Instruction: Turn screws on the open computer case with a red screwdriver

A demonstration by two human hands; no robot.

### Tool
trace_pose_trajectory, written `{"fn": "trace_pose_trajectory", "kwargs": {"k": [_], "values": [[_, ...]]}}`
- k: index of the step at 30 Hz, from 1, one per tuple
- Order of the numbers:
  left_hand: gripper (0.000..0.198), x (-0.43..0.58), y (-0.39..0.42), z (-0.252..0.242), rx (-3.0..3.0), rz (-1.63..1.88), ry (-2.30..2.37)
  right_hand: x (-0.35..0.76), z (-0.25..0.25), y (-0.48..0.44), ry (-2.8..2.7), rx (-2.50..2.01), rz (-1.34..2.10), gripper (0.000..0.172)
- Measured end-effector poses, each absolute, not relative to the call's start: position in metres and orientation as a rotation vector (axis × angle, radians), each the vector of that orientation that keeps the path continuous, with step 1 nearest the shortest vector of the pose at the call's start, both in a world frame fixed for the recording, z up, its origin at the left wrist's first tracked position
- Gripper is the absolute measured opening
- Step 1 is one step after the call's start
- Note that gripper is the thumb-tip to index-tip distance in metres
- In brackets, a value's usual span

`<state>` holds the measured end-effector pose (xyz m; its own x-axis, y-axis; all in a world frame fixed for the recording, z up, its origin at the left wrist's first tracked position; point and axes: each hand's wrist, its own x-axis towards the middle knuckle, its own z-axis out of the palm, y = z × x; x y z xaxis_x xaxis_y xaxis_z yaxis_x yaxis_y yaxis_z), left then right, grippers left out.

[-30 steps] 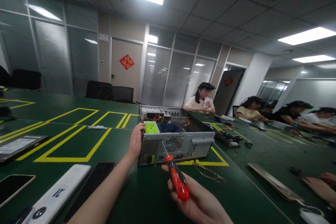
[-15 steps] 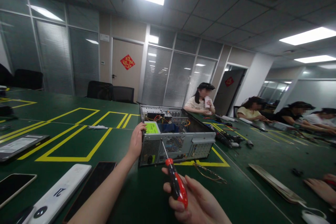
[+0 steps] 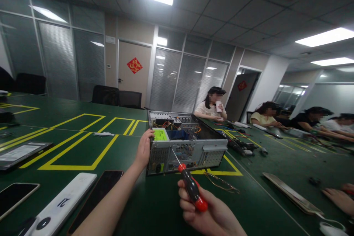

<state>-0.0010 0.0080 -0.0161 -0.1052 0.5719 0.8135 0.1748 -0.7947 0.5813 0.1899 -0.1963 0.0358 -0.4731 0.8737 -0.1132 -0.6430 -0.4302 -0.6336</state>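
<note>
An open computer case (image 3: 190, 155) lies on the green table, its back panel facing me and wires showing inside. At its left corner sits a power supply with a bright green label (image 3: 160, 135). My left hand (image 3: 143, 147) grips that corner, fingers bent over the top edge. In my right hand (image 3: 200, 204) is a screwdriver (image 3: 192, 186) with a red and black handle, fingers wrapped round it. Its thin shaft slants up and left to the back panel near the power supply's edge; I cannot tell whether the tip sits in a screw.
Glasses (image 3: 221, 182) lie right of the case. To the left are a white device marked 21 (image 3: 65, 202), a dark phone-like slab (image 3: 96, 199), a phone (image 3: 18, 199) and a hard drive (image 3: 23, 155). Several people sit along the right; a co-worker's hand (image 3: 339, 197) shows at the right edge.
My right hand has shifted slightly right, and the screwdriver's handle now leans further to the right. The left hand and the case stay where they were.
</note>
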Motion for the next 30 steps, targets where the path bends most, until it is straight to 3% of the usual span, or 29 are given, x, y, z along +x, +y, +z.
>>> {"fn": "trace_pose_trajectory", "kwargs": {"k": [3,7,11,13,15,17,21,26,30], "values": [[0.039,-0.001,0.008,-0.016,1.889,1.973,0.841,0.19,0.04,-0.198,-0.606,-0.707,1.999,0.033],[0.039,-0.002,0.007,-0.016,1.899,1.975,0.841,0.189,0.045,-0.2,-0.707,-0.742,1.989,0.045],[0.039,-0.002,0.007,-0.016,1.894,1.97,0.845,0.193,0.051,-0.204,-0.835,-0.822,1.868,0.034],[0.039,-0.001,0.007,-0.017,1.89,1.966,0.846,0.197,0.055,-0.207,-0.92,-0.942,1.753,0.042],[0.038,-0.001,0.008,-0.017,1.891,1.962,0.844,0.2,0.059,-0.209,-1.058,-1.119,1.55,0.057],[0.038,-0.001,0.008,-0.016,1.894,1.965,0.84,0.2,0.061,-0.21,-1.257,-1.34,1.234,0.061],[0.039,-0.002,0.007,-0.015,1.904,1.964,0.849,0.194,0.06,-0.21,-1.495,-1.644,0.531,0.055],[0.039,-0.001,0.005,-0.013,1.894,1.97,0.861,0.194,0.057,-0.211,-1.512,-1.75,0.113,0.037],[0.038,0.0,0.005,-0.013,1.883,1.978,0.857,0.199,0.053,-0.207,-1.581,-1.536,-0.292,0.033]]}}
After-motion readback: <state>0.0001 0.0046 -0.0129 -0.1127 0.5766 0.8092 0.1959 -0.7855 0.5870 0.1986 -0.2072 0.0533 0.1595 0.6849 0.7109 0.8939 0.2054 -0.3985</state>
